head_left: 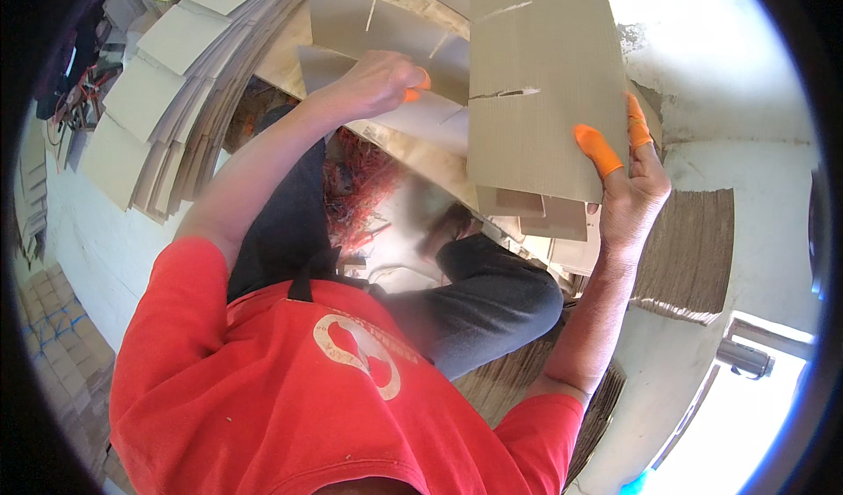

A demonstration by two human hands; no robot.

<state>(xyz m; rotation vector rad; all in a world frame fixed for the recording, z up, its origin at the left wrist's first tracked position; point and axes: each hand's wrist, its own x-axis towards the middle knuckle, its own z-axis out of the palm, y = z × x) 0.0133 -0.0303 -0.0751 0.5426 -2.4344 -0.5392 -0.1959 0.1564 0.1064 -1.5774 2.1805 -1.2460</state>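
Observation:
My right hand (634, 198), with orange finger covers on thumb and finger, grips the lower right edge of a large grey-brown cardboard sheet (549, 139). The sheet stands nearly upright and has narrow slits cut into it. My left hand (384, 84) is closed, orange covers on its fingertips. It hangs over slotted cardboard pieces (338, 14) on a wooden board (285, 56); whether it pinches anything is hidden. Below the raised sheet, smaller cardboard pieces (553, 218) stick out near the board's edge.
Fanned stacks of cardboard sheets (145, 95) stand at the left. More stacked cardboard (689, 253) leans by the wall on the right. Red shredded strips (351, 179) lie on the floor between my legs. A bright doorway opens at the lower right.

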